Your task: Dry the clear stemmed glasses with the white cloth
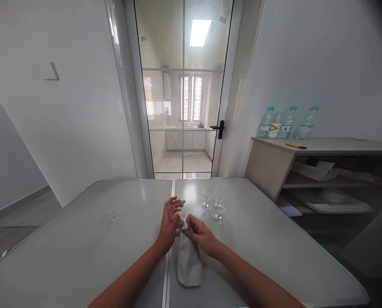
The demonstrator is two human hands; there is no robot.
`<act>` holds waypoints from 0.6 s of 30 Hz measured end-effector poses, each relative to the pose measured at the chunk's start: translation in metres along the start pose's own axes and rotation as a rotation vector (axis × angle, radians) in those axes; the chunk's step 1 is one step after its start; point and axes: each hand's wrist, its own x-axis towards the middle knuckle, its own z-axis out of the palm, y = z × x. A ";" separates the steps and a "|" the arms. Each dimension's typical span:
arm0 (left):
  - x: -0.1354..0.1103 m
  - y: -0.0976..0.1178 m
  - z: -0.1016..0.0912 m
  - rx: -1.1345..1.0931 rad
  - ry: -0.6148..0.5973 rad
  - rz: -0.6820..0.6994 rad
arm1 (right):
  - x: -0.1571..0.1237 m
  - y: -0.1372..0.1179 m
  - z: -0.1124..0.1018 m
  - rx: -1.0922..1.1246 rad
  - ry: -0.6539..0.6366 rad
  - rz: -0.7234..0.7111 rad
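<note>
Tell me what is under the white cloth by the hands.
The white cloth lies on the grey table beside its centre seam, its top end pinched by the right hand against the small clear glass in the left hand. Whatever lies beneath it is covered.

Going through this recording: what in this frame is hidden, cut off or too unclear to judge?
Head view, glass in the left hand: its stem and foot are hidden by fingers and the cloth.
Head view, right hand: fingertips buried in the cloth.
Head view, far-left glass: too faint to tell its shape.
Head view, bottles: labels too small to read.
</note>
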 end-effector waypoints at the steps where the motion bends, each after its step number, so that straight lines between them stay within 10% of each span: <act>1: 0.001 0.002 -0.001 0.001 0.012 0.018 | 0.001 0.002 -0.001 0.034 0.065 -0.010; 6: 0.006 0.008 -0.004 0.026 0.124 0.108 | 0.006 0.003 -0.011 0.201 0.256 0.073; 13: 0.002 0.001 -0.005 0.048 0.079 0.127 | -0.001 0.000 0.011 0.417 -0.098 0.313; 18: -0.002 -0.006 -0.004 0.100 -0.009 0.140 | 0.003 0.011 -0.004 0.222 0.075 0.305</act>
